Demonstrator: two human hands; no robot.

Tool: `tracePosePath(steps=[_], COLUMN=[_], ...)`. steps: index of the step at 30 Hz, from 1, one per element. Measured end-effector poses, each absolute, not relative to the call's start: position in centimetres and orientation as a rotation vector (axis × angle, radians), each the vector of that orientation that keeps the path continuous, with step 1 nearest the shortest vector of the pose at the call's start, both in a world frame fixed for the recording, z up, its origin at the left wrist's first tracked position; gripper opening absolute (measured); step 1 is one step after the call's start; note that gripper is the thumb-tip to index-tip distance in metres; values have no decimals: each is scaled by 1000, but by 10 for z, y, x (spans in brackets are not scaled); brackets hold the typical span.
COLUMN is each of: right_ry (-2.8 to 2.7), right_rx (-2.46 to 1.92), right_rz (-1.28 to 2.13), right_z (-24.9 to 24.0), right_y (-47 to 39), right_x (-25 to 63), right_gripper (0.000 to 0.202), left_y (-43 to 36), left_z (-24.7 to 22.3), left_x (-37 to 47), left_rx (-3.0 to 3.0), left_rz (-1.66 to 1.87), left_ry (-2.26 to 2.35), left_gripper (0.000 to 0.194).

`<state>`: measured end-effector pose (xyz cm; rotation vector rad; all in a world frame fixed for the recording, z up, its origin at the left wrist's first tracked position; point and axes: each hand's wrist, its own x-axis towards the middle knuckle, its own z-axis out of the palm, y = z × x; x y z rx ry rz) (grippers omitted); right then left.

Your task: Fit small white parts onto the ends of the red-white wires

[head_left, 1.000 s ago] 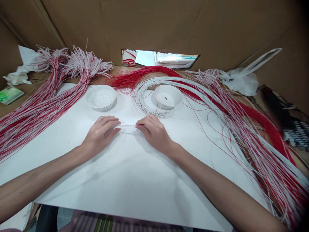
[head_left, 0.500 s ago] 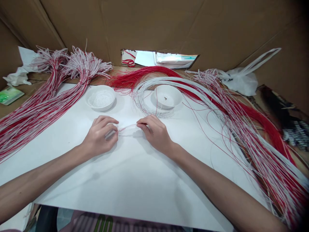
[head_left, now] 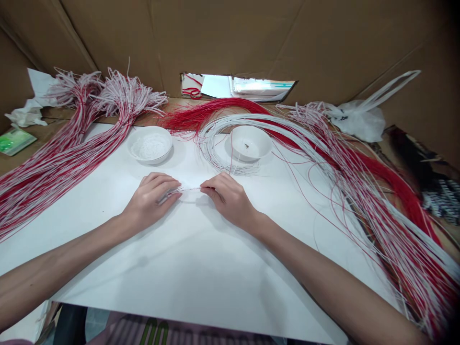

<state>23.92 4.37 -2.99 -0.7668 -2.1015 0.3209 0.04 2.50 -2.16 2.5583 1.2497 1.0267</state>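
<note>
A short length of thin red and white cord (head_left: 191, 189) stretches between my two hands above the white tabletop (head_left: 201, 268). My right hand (head_left: 230, 196) pinches it between thumb and fingertips. At the cord's other side is my left hand (head_left: 153, 197), its thumb and index fingertip slightly apart, with thin strand ends lying in the gap. Behind my left hand stands a white bowl (head_left: 133, 152) of white bits. Beyond my right hand is a second white bowl (head_left: 264, 152) holding a small dark item; a red strand and a white strand run from it toward that hand.
Long bundles of red and white cords (head_left: 89, 151) lie at left. Loose red strands (head_left: 230, 106), white strands (head_left: 287, 127) and another mixed bundle (head_left: 381, 201) curve down the right side. A white plastic bag (head_left: 364, 124) sits at back right. Cardboard walls (head_left: 230, 38) enclose the back.
The left thumb and index finger have parted from a pinch and moved slightly right. My right hand has shifted a little left, so the visible cord between them is shorter.
</note>
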Motion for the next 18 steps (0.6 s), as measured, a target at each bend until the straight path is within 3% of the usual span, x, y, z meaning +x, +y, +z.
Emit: tracePosePath(steps=[18], right_ry=[-2070], right_rx=[-809], right_rz=[316], right_z=[-32], right_y=[44], right_x=[240], right_gripper=[13], left_y=[21], left_z=[-15], left_x=[3], left_rx=[2664], left_rz=[919], left_ry=[1333], left_gripper=[5])
